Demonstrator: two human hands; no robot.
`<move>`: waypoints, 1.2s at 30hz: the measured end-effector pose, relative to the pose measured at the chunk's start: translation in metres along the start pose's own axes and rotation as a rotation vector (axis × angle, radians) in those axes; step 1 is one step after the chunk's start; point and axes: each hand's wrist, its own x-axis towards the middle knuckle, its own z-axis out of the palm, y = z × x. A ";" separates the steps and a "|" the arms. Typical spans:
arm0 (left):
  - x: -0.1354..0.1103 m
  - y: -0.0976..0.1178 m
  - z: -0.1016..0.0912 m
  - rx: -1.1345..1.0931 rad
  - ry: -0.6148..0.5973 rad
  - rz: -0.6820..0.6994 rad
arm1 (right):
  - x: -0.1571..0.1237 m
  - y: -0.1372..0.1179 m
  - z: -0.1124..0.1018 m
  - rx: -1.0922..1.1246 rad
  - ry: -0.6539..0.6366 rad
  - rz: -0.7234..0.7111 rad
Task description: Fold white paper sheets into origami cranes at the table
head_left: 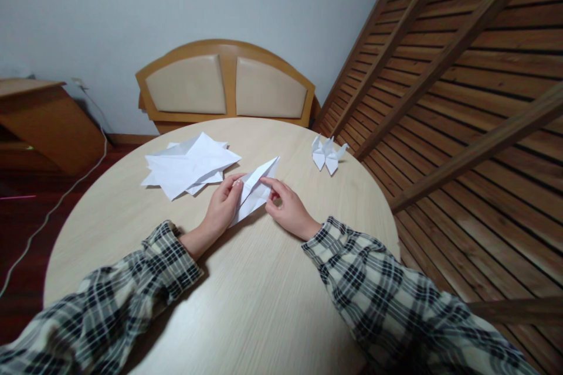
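Note:
Between my hands is a partly folded sheet of white paper [254, 198], tilted, with a long flap along its upper side and a pointed corner at the upper right. My left hand [223, 202] pinches its left edge, thumb on top. On the right side, my right hand [288, 206] has its index finger on the paper's fold and its thumb curled close to that finger. The fingers behind the sheet are hidden. Farther back to the left lies a loose pile of creased white paper sheets [187, 165]. Folded white paper cranes [325, 155] stand at the back right.
A round pale wooden table [246, 304] carries everything. Behind it stands a wooden headboard [231, 85] with cream panels against the wall. Brown wooden slats [461, 117] lean along the right. At the left are a wooden cabinet [44, 123] and a white cable [65, 193].

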 end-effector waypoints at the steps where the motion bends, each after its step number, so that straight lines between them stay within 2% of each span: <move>1: 0.000 -0.001 0.000 -0.007 0.002 -0.009 | 0.000 0.000 0.000 -0.002 -0.002 0.005; 4: 0.000 -0.002 -0.001 -0.013 0.030 -0.045 | -0.001 -0.002 -0.001 0.015 0.017 0.024; 11: -0.002 0.000 0.001 0.046 0.038 -0.055 | 0.001 0.005 0.003 0.146 0.191 0.082; 21: -0.004 0.000 0.002 -0.105 0.010 -0.045 | -0.001 0.004 0.005 0.238 0.218 0.143; 27: -0.005 0.001 0.001 -0.181 -0.010 -0.107 | 0.000 0.007 0.008 0.312 0.154 0.181; 31: -0.004 -0.001 0.002 -0.227 0.022 -0.154 | 0.000 0.005 0.006 0.101 0.092 0.090; 36: -0.002 -0.002 0.004 -0.306 0.015 -0.188 | -0.001 -0.001 0.000 -0.207 0.170 -0.093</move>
